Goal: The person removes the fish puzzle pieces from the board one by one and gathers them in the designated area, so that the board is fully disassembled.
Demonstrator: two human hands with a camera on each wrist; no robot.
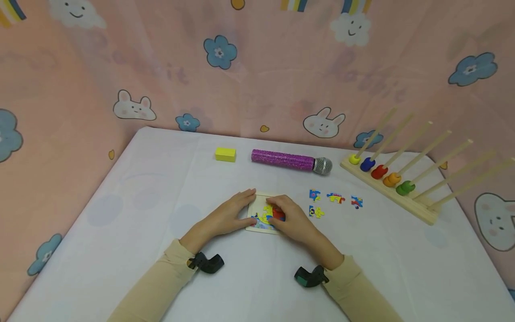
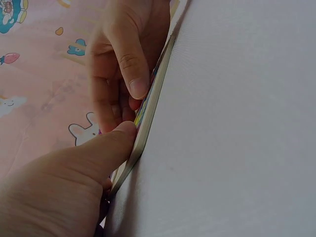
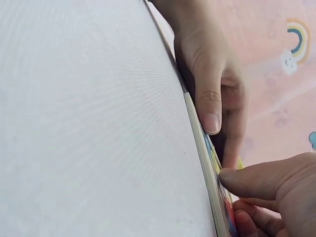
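A small wooden jigsaw tray (image 1: 261, 200) lies on the white table, partly filled with colourful pieces. My left hand (image 1: 225, 217) rests along its left side, fingers stretched toward the top corner and thumb on the lower left pieces. Over the right part of the tray, my right hand (image 1: 295, 221) has curled fingers, with thumb and forefinger about a red puzzle piece (image 1: 278, 213). That hand hides part of the tray. In the left wrist view the tray edge (image 2: 155, 98) lies flat on the cloth, both thumbs at it.
Several loose puzzle pieces (image 1: 335, 197) lie right of the tray. Behind it are a yellow block (image 1: 225, 154) and a purple glittery microphone (image 1: 283, 159). A wooden peg stand (image 1: 390, 190) with coloured beads and tall rods stands at the right. A pink patterned curtain (image 1: 257, 89) hangs behind.
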